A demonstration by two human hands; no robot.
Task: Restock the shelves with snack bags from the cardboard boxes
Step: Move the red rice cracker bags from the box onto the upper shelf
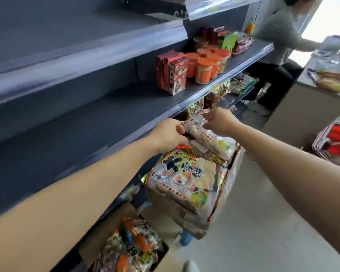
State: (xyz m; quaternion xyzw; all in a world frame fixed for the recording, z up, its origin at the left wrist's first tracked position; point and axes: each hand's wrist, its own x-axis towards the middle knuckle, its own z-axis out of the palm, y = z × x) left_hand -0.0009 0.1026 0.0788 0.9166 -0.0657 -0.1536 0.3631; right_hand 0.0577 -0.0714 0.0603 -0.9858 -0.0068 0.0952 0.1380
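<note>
Early stage: left hand (169,134) and right hand (218,120) both pinch the top snack bag (210,138) (2 boxes (106,230) loaded); shelf (86,124) mostly bare.

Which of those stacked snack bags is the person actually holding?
The topmost bag, pinched at its far end by left hand and right hand; the larger bag lies below.

Both arms outstretched, left hand (168,134), right hand (220,122), fingers (177,127) curled, pinching
</note>
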